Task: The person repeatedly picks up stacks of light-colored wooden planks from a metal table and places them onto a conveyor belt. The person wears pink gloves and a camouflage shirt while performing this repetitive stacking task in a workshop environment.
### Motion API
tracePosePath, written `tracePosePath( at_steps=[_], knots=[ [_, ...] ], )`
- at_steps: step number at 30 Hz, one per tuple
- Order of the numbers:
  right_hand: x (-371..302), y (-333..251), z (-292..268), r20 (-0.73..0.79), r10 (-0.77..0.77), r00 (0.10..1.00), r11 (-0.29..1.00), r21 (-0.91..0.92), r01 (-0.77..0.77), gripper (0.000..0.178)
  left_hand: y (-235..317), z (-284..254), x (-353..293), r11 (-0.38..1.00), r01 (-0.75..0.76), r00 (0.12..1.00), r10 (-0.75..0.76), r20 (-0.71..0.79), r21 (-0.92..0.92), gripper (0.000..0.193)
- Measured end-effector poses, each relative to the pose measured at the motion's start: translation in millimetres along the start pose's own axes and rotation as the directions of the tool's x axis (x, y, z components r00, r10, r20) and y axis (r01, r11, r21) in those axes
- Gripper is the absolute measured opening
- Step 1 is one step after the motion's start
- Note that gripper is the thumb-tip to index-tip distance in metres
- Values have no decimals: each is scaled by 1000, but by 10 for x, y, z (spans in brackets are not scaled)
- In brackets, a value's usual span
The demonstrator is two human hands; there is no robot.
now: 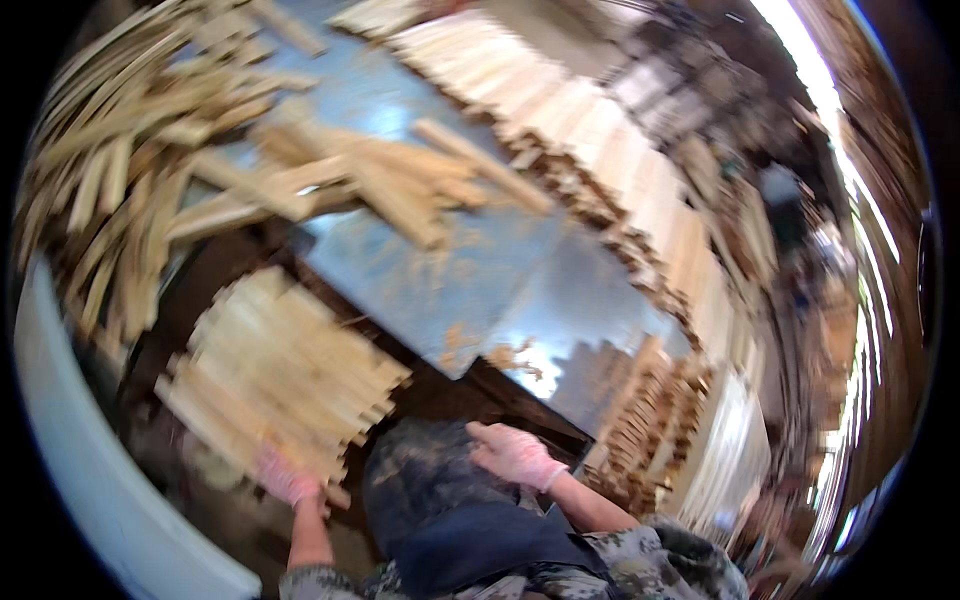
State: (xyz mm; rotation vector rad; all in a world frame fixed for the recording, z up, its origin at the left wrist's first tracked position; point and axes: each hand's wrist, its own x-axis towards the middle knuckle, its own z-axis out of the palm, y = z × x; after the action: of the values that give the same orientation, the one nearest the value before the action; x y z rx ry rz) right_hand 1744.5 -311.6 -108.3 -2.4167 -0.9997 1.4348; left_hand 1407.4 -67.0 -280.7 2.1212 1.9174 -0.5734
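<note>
The picture is blurred by motion, so the fine details are uncertain. The left hand (287,478), in a pinkish glove, is at the near lower edge of a stack of short wooden slats (280,365) that sits low, to the left of the person's body and below the edge of the desk (470,265). The grip of that hand seems closed on the ends of the lowest slats, though the blur hides the fingers and I cannot tell how firmly it holds. The right hand (515,455), also gloved, lies flat and relaxed on the dusty dark apron (440,500) over the lap, holding nothing.

The main risk is in the stack itself. The slats lie in loose layers with uneven ends, and only one hand steadies them at one corner. A pull or a push there could make the upper layers slide off sideways and scatter on the floor. A weak hold on just the end pieces could let them slip out.

On the desk, a loose heap of sticks (370,185) lies among sawdust near the edge closest to the stack; a knock might send some down onto it. More wood is piled at the left (110,170) and along the right (610,170), so there is little room to catch a fall.
</note>
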Motion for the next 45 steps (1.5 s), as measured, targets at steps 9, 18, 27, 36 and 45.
tracePosePath(
  at_steps=[9, 18, 27, 36, 45],
  knots=[
    [34, 251, 153, 85, 91, 992, 996, 5, -92, 60, -140, 175, 941, 588, -632, 766, 375, 522, 505, 72],
    [-21, 981, 3, -186, 116, 976, 966, 251, -67, 55, 189, 402, 1234, 504, -661, 687, 110, 718, 556, 70],
    [637, 2900, -726, -380, 474, 794, 614, 789, 12, 73, 2134, -383, 311, 862, -361, 94, 413, 906, -356, 57],
    [1248, 4853, -2567, -463, 814, 350, 433, 886, 164, 91, 6360, -583, -756, 474, -630, 290, 879, 380, -615, 76],
    [1384, 6055, -3694, -578, 788, 211, 601, 797, -62, 98, 9378, -408, -861, 393, -519, 637, 770, -36, -759, 105]
  ],
)
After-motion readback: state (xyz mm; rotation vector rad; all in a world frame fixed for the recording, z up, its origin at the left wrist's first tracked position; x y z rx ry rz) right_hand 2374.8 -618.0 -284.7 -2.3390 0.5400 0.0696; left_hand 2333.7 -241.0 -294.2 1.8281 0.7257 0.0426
